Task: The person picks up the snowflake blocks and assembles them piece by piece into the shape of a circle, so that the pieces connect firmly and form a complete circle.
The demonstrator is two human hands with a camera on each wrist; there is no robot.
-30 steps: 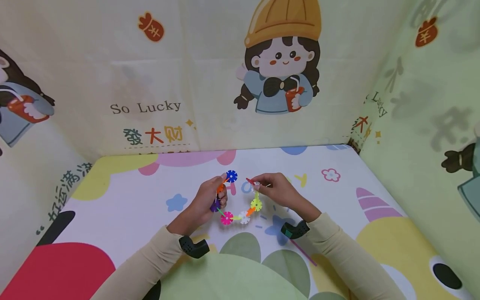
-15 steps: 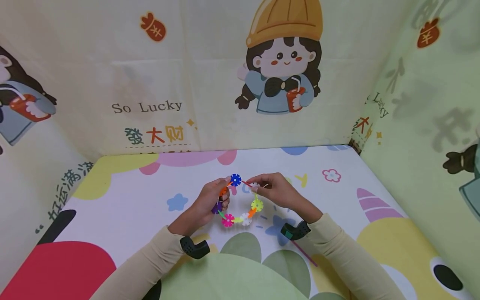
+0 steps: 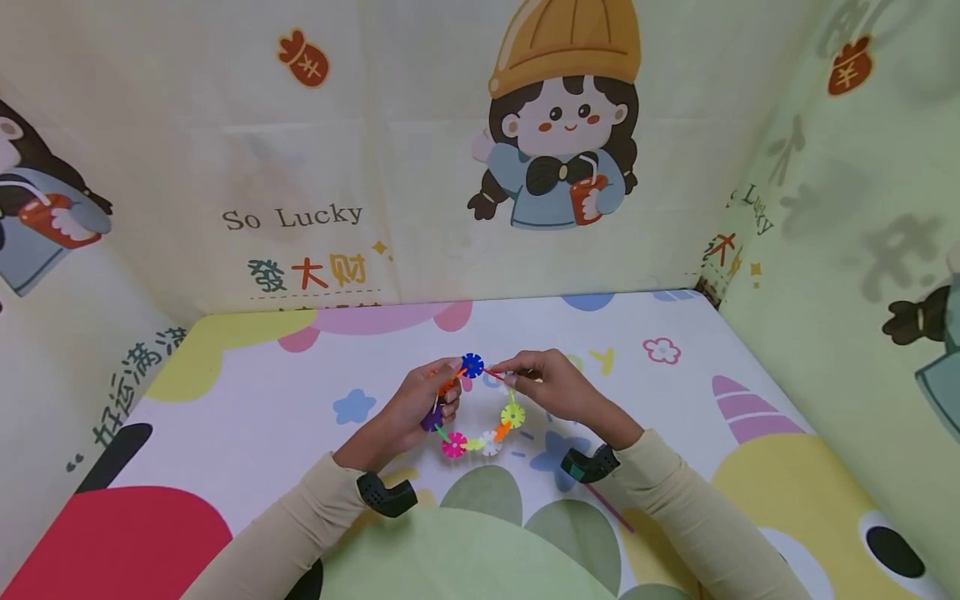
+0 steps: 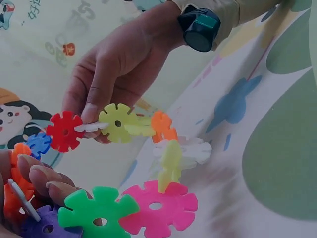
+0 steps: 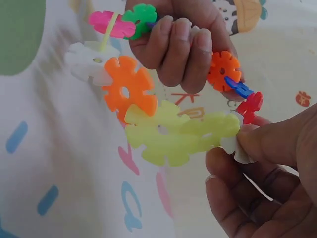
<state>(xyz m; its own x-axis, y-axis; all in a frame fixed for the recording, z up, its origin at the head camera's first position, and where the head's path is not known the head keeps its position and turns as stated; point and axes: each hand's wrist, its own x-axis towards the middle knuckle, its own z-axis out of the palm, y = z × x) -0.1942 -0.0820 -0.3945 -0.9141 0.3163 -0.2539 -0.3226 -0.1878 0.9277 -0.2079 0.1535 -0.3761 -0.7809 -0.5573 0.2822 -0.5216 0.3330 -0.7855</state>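
Both hands hold a ring of interlocked plastic snowflake discs above the table. My left hand (image 3: 422, 402) curls its fingers round the ring's left part, near an orange disc (image 5: 223, 72) and a purple disc (image 4: 48, 228). Thumb and fingers of my right hand (image 3: 557, 385) pinch a white disc (image 4: 91, 127) at the upper right. Between the hands, a red disc (image 4: 65, 131) meets a blue disc (image 3: 472, 365). Along the lower side run a green disc (image 4: 96, 213), a pink disc (image 4: 161, 208), more white and orange ones, and a yellow-green disc (image 5: 161, 131).
Below the hands spreads a tabletop (image 3: 285, 442) with a printed cartoon cover. Printed cloth walls (image 3: 420, 167) stand behind it and on both sides. A black camera band sits on each wrist, over beige sleeves (image 3: 300, 525).
The blue disc has come right, toward the right hand. The gap between it and the red disc has closed, and the two now meet. The right hand has barely moved.
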